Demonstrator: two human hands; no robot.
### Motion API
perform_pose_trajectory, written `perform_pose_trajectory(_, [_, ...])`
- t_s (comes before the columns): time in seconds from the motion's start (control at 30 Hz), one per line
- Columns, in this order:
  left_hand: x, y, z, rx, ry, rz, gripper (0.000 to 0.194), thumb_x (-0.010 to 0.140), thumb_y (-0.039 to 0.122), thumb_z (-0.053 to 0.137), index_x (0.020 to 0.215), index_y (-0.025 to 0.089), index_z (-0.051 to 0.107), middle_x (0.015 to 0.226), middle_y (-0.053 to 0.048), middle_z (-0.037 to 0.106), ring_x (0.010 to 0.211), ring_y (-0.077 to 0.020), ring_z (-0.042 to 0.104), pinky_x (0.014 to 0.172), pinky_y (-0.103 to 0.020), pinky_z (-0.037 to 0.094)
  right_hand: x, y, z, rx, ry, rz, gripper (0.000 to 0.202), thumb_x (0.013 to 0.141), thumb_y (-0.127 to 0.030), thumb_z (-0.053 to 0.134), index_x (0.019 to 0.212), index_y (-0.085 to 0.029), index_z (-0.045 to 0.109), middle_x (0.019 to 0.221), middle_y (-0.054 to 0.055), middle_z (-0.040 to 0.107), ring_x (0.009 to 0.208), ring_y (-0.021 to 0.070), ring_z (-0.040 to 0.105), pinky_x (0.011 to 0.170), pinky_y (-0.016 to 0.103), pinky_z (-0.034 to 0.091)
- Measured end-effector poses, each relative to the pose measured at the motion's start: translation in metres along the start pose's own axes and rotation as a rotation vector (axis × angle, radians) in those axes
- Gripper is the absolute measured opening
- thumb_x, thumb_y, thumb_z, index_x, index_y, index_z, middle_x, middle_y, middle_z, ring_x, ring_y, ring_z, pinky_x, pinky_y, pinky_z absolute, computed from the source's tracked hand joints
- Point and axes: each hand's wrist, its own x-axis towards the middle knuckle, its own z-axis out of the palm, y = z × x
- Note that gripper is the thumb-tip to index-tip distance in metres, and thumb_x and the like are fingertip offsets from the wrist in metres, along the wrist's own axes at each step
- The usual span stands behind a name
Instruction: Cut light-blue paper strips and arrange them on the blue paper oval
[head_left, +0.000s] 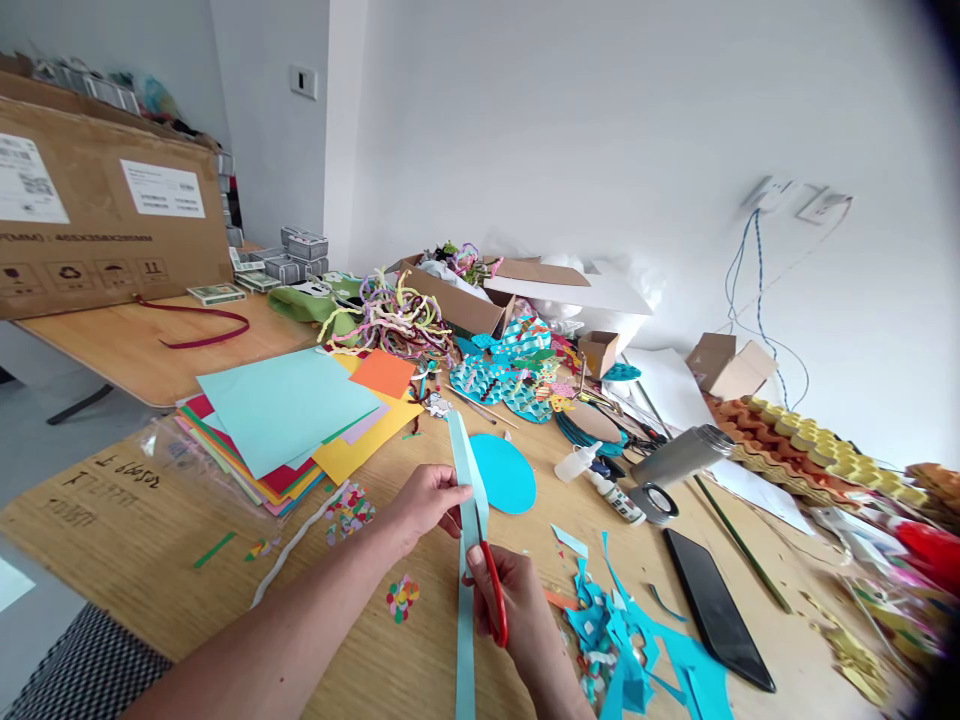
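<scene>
Pale blue paper strip point(465, 650) runs from the centre toward six o'clock. Left hand point(427, 500) pinches it; right hand point(517, 595) grips red-handled scissors point(497, 600) against it. Cutting seems partly done, the lower length looks uncut. Blue scraps point(622, 625) lie at four o'clock.

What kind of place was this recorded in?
Probably a craft workspace in a plain room: a wooden table holds a stack of colored paper and blue paper scraps, with egg cartons along the wall.
</scene>
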Motion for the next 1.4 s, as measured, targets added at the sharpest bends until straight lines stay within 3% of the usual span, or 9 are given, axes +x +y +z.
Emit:
perform_pose_trajectory(0.3, [-0.0011, 0.0011, 0.0006, 0.001, 0.012, -0.003, 0.032, 0.059, 0.042, 0.072, 0.068, 0.013, 0.061, 0.058, -0.001, 0.064, 0.046, -0.0104, 0.056, 0.041, -0.021, 0.046, 0.0003, -0.0013, -0.0002, -0.006, 0.016, 0.007, 0.066, 0.068, -0.083, 0.044, 0.061, -0.018, 0.048, 0.038, -0.005, 0.043, 0.029, 0.0060, 0.037, 0.032, 0.019, 0.023])
perform_pose_trajectory(0.6, [0.0035, 0.0007, -0.0036, -0.013, 0.086, 0.018, 0.031, 0.061, 0.041, 0.071, 0.067, 0.015, 0.057, 0.057, 0.001, 0.063, 0.044, -0.0084, 0.054, 0.040, -0.019, 0.044, -0.0021, -0.0028, 0.0006, -0.043, 0.004, 0.007, 0.062, 0.072, -0.079, 0.044, 0.062, -0.018, 0.048, 0.038, -0.005, 0.044, 0.029, 0.0061, 0.037, 0.033, 0.018, 0.023])
perform_pose_trajectory(0.83, [0.0034, -0.0016, -0.0022, -0.001, 0.051, -0.002, 0.031, 0.058, 0.041, 0.072, 0.066, 0.015, 0.056, 0.054, 0.001, 0.062, 0.043, -0.0092, 0.054, 0.041, -0.021, 0.044, -0.0019, -0.0025, -0.0005, -0.027, -0.015, -0.006, 0.057, 0.074, -0.074, 0.049, 0.058, -0.020, 0.041, 0.040, -0.004, 0.047, 0.030, 0.0058, 0.038, 0.033, 0.018, 0.024])
perform_pose_trajectory(1.4, [0.0006, -0.0024, -0.0005, 0.016, 0.019, -0.003, 0.030, 0.060, 0.041, 0.071, 0.066, 0.015, 0.057, 0.055, 0.000, 0.062, 0.045, -0.0094, 0.054, 0.041, -0.021, 0.045, 0.0008, 0.0016, 0.0000, 0.005, -0.011, -0.006, 0.059, 0.074, -0.076, 0.047, 0.064, -0.018, 0.046, 0.042, -0.007, 0.039, 0.035, 0.0079, 0.043, 0.035, 0.018, 0.026])
